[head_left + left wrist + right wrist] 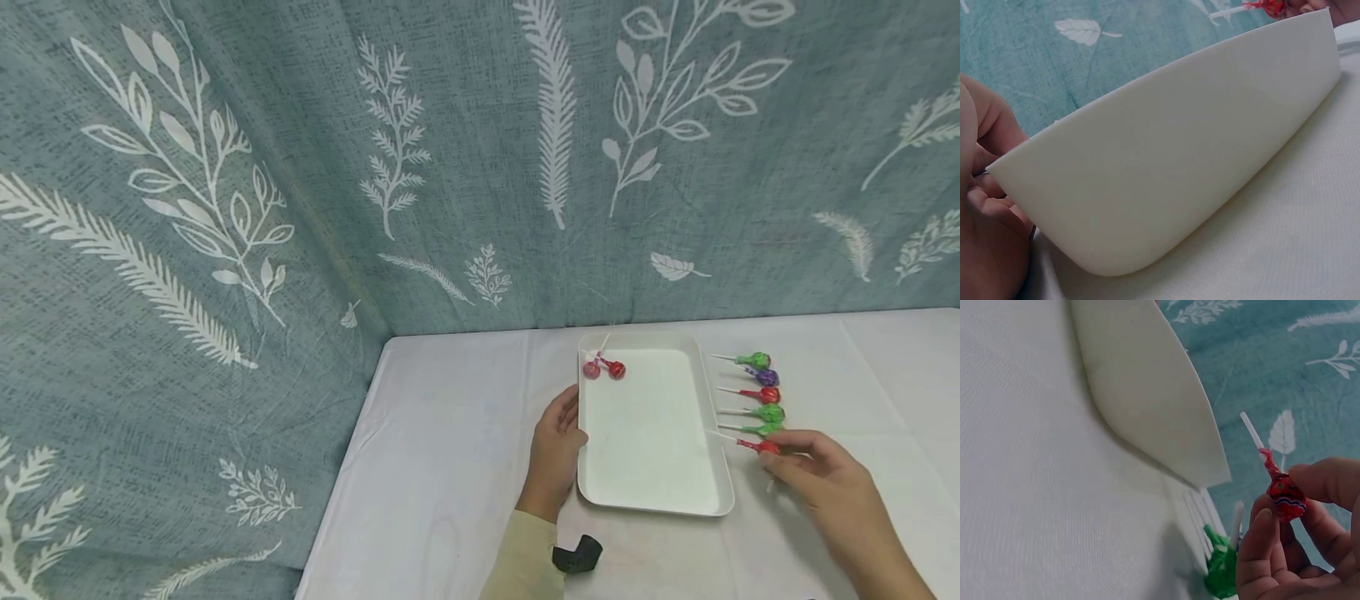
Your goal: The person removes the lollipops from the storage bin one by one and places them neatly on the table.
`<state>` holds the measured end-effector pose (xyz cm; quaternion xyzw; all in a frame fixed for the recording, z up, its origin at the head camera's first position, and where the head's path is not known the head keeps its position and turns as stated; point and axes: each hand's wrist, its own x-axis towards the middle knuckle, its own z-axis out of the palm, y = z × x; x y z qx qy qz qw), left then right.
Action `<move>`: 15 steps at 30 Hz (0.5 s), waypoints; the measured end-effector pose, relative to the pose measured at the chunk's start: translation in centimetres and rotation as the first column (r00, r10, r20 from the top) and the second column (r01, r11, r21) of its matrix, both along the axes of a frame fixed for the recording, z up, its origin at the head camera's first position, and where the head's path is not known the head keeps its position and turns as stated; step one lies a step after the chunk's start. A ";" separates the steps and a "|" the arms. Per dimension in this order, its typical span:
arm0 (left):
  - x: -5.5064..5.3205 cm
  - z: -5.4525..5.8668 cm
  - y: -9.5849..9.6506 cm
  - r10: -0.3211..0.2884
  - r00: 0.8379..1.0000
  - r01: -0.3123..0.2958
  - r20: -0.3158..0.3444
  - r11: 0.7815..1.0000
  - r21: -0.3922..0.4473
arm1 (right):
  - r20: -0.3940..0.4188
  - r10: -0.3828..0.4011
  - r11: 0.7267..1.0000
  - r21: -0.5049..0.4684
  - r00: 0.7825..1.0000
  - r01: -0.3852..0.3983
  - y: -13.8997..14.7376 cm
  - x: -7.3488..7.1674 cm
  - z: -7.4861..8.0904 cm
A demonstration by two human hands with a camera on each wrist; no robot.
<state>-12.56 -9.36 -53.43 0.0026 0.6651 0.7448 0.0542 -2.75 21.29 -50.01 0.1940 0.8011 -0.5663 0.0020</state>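
My left hand grips the left rim of a white rectangular tray; in the left wrist view the fingers lie at the end of its side wall. Inside the tray's far left corner are a pink lollipop and a red lollipop. Right of the tray, my right hand pinches another red lollipop by its wrapped head, the stick pointing toward the tray. A second white stick shows beside those fingers; I cannot tell whether the hand holds it.
Along the tray's right side lies a column of lollipops, among them a purple one, a red one and a green one. A white cloth covers the table. Behind hangs a teal leaf-patterned curtain. A black strap piece sits by the left wrist.
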 end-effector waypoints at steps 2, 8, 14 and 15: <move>0.0 0.0 0.0 0.004 1.000 -0.004 0.003 1.000 -0.002 | 0.011 -0.014 1.000 0.007 1.000 0.014 0.3 0.2 -0.1; 0.1 0.2 0.0 0.006 1.000 -0.006 0.006 1.000 -0.002 | 0.006 -0.034 0.999 -0.013 0.999 0.034 2.0 1.0 -0.8; 0.1 0.3 0.1 0.006 1.000 -0.006 0.005 1.000 -0.003 | -0.033 -0.100 0.986 -0.135 0.994 0.095 4.4 1.3 -1.8; 0.1 0.3 0.1 0.008 1.000 -0.008 0.005 1.000 -0.003 | -0.041 -0.122 0.978 -0.176 0.992 0.113 4.8 1.3 -2.0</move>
